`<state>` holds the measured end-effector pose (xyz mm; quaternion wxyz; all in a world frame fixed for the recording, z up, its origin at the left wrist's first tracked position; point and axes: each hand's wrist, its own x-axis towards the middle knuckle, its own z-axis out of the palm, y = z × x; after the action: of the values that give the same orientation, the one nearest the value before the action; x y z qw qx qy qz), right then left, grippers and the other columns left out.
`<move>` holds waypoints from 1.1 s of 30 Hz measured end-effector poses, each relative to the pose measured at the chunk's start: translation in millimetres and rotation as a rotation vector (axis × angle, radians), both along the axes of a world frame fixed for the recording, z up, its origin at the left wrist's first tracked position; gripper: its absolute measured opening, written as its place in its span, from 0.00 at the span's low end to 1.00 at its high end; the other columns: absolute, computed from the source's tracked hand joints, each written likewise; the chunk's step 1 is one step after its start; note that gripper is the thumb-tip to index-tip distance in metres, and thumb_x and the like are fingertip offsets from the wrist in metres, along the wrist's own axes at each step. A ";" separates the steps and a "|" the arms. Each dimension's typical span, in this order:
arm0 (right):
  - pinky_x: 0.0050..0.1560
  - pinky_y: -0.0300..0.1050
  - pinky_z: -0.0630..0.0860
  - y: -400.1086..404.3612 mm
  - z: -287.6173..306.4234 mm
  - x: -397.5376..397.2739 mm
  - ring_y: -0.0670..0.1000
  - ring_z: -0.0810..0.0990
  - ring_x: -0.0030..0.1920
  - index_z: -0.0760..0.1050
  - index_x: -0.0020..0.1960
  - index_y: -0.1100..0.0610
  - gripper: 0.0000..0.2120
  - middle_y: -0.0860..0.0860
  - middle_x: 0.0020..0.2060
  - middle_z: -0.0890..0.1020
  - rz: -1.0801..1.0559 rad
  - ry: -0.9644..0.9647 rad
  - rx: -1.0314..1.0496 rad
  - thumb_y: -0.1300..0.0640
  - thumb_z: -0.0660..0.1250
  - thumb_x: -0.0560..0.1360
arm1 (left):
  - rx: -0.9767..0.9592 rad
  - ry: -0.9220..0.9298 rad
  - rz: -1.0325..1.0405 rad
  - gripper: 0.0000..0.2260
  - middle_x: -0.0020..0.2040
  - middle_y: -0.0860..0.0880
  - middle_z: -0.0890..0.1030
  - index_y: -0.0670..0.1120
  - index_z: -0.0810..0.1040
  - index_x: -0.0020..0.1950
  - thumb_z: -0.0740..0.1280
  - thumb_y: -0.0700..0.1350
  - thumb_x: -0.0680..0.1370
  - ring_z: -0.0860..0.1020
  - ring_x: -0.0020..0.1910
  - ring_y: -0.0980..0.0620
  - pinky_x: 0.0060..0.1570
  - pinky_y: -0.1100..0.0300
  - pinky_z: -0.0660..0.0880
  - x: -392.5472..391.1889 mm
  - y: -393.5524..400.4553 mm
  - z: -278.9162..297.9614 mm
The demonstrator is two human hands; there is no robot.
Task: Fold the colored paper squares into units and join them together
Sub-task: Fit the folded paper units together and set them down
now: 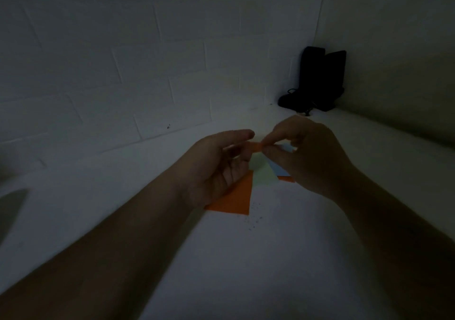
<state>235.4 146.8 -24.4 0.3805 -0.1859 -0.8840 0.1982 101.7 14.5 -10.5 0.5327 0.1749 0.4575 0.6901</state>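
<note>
Both hands hover above a small stack of colored paper squares on a white surface in dim light. A small folded orange piece (256,146) is held between them. My right hand (307,154) pinches its right end with thumb and forefinger. My left hand (219,164) holds its left end, fingers loosely curled around it. Underneath lie an orange square (236,200), a pale green square (263,171) and a light blue square (279,168), overlapping and partly hidden by my hands.
A white brick wall (123,73) runs along the back of the white surface (246,258). Two dark upright objects (317,80) with a cord stand in the far right corner. Small dark specks (254,217) lie near the orange square.
</note>
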 end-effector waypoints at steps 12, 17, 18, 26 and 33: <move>0.35 0.47 0.69 -8.9 5.1 -0.5 0.54 0.72 0.30 0.81 0.39 0.58 0.05 0.54 0.29 0.79 0.219 0.042 -0.873 0.65 0.76 0.71 | 0.060 0.762 0.234 0.05 0.26 0.54 0.76 0.41 0.84 0.46 0.71 0.42 0.80 0.68 0.22 0.60 0.25 0.67 0.65 -0.8 1.8 -11.5; 0.43 0.53 0.72 -9.4 5.6 -2.9 0.58 0.74 0.39 0.83 0.38 0.54 0.07 0.63 0.36 0.78 0.175 0.046 -0.861 0.61 0.73 0.75 | 0.071 0.813 0.255 0.09 0.24 0.55 0.75 0.40 0.81 0.40 0.70 0.40 0.81 0.70 0.22 0.62 0.26 0.71 0.67 2.9 1.4 -11.6; 0.44 0.55 0.72 -11.4 6.7 -3.4 0.59 0.74 0.40 0.84 0.37 0.54 0.08 0.68 0.37 0.77 0.184 0.049 -0.852 0.61 0.73 0.75 | 0.078 0.818 0.246 0.09 0.24 0.56 0.75 0.39 0.80 0.40 0.69 0.39 0.81 0.71 0.21 0.62 0.26 0.71 0.68 4.2 1.0 -11.4; 0.37 0.52 0.76 -14.2 4.7 -5.2 0.62 0.77 0.33 0.84 0.37 0.48 0.10 0.60 0.35 0.83 0.135 0.040 -0.655 0.57 0.71 0.76 | 0.107 0.768 0.174 0.07 0.23 0.57 0.75 0.38 0.80 0.44 0.68 0.37 0.81 0.71 0.20 0.62 0.24 0.73 0.67 8.2 1.6 -13.5; 0.34 0.50 0.74 -16.1 3.9 -4.1 0.55 0.77 0.32 0.83 0.38 0.54 0.08 0.60 0.35 0.82 0.101 0.019 -0.634 0.58 0.71 0.76 | 0.094 0.759 0.226 0.04 0.32 0.49 0.78 0.40 0.83 0.45 0.70 0.36 0.79 0.70 0.25 0.59 0.26 0.70 0.67 3.3 1.8 -13.7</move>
<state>231.2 130.8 -20.5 0.3017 -0.2492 -0.7826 0.4841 105.0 16.4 -24.1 0.2377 0.3902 0.6063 0.6508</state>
